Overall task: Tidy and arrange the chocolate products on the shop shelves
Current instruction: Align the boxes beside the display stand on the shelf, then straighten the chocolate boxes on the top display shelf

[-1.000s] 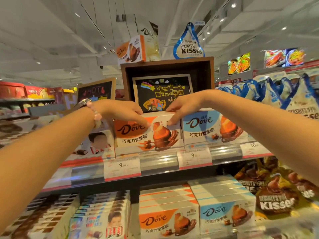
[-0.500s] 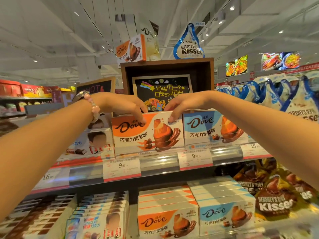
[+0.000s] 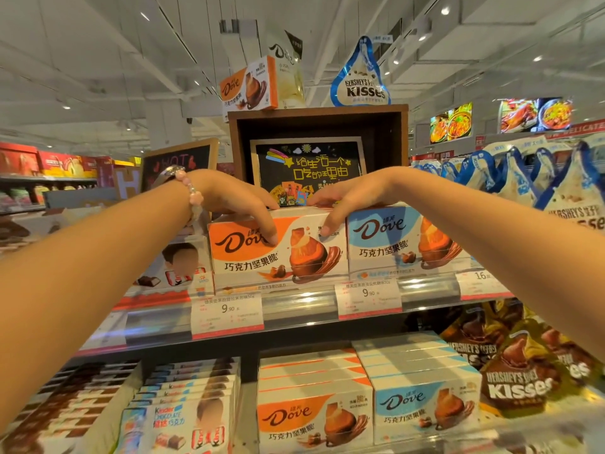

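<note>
An orange Dove chocolate box (image 3: 278, 253) stands upright at the front of the upper shelf (image 3: 294, 309). My left hand (image 3: 239, 201) grips its top left edge, thumb pressed on the box face. My right hand (image 3: 347, 198) grips the top right edge, thumb also on the face. A blue Dove box (image 3: 393, 244) stands right beside it, touching. To the left a Kinder chocolate box (image 3: 180, 263) stands partly behind my left forearm.
The lower shelf carries stacks of Kinder boxes (image 3: 183, 417), orange Dove boxes (image 3: 311, 407) and blue Dove boxes (image 3: 422, 394). Hershey's Kisses bags (image 3: 520, 375) fill the right side, with white-blue bags (image 3: 556, 194) above. A wooden display crate (image 3: 317, 126) stands behind the upper row.
Both hands have shifted their hold on the orange Dove box, thumbs now lower on its face. The box stands more upright and sits a bit closer to the shelf front.
</note>
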`<state>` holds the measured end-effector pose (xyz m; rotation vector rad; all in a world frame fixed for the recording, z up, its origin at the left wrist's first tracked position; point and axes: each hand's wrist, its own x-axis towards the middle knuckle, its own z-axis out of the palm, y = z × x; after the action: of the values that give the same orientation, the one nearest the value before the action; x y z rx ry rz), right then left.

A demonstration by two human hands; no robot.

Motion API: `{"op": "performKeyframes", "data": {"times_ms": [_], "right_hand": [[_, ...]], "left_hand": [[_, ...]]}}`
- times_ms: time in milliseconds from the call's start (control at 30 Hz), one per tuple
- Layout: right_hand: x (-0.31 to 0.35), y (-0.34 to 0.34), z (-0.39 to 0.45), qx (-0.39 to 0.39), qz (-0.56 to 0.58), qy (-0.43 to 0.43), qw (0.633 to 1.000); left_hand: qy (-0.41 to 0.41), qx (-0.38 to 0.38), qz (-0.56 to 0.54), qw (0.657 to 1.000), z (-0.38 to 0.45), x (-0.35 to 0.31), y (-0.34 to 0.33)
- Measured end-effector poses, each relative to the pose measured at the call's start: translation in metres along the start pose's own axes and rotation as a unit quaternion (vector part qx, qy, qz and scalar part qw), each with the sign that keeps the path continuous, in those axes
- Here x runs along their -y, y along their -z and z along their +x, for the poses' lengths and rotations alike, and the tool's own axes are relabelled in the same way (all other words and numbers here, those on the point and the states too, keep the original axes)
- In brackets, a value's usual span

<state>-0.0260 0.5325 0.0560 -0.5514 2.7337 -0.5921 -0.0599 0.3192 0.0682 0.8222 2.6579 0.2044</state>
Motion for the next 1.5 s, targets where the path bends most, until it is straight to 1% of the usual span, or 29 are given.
{"op": "performKeyframes", "data": {"times_ms": [100, 233, 333, 433, 567, 600, 667, 733, 800, 1033, 1233, 1300, 1367, 1433, 1500], "right_hand": [[-0.002, -0.001, 0.000, 0.008, 0.006, 0.004, 1.000], [-0.001, -0.004, -0.001, -0.002, 0.011, 0.008, 1.000], [-0.001, -0.007, 0.002, -0.033, -0.028, 0.021, 0.999], [-0.001, -0.006, -0.002, -0.081, -0.070, 0.031, 0.994], [-0.006, 0.008, -0.018, -0.129, -0.050, 0.008, 0.990], [-0.009, 0.012, -0.022, -0.123, -0.060, -0.003, 0.991], [-0.017, 0.017, -0.026, -0.084, -0.076, -0.020, 0.993], [-0.024, 0.020, -0.027, -0.044, -0.065, -0.020, 0.997], [-0.027, 0.018, -0.027, -0.029, -0.043, -0.010, 0.999], [-0.034, 0.009, -0.020, -0.066, -0.027, 0.044, 0.997], [-0.043, 0.008, -0.018, -0.065, 0.012, 0.077, 0.995], [-0.040, 0.010, -0.018, -0.057, -0.004, 0.070, 0.996], [-0.035, 0.014, -0.018, -0.037, -0.040, 0.052, 0.997], [-0.029, 0.018, -0.018, -0.020, -0.067, 0.033, 0.997], [-0.023, 0.021, -0.019, -0.025, -0.106, 0.040, 0.993]], "left_hand": [[0.006, 0.019, -0.012, 1.000, 0.001, -0.001, 0.001], [0.011, 0.025, -0.018, 0.999, 0.003, 0.000, 0.002], [0.004, 0.016, -0.019, 1.000, 0.004, 0.000, 0.002], [-0.017, -0.011, -0.022, 1.000, 0.001, 0.002, 0.001], [-0.042, -0.036, -0.043, 0.998, -0.004, 0.008, -0.003], [-0.051, -0.042, -0.049, 0.997, -0.006, 0.009, -0.004], [-0.073, -0.056, -0.065, 0.994, -0.008, 0.010, -0.006], [-0.086, -0.056, -0.078, 0.992, -0.009, 0.010, -0.007], [-0.084, -0.053, -0.088, 0.991, -0.009, 0.011, -0.008], [-0.093, -0.059, -0.128, 0.986, -0.007, 0.014, -0.011], [-0.077, -0.056, -0.152, 0.984, -0.007, 0.013, -0.013], [-0.070, -0.074, -0.151, 0.983, -0.010, 0.011, -0.015], [-0.070, -0.109, -0.127, 0.983, -0.015, 0.008, -0.017], [-0.063, -0.166, -0.104, 0.979, -0.021, 0.004, -0.020], [-0.056, -0.233, -0.077, 0.968, -0.028, 0.002, -0.027]]}}
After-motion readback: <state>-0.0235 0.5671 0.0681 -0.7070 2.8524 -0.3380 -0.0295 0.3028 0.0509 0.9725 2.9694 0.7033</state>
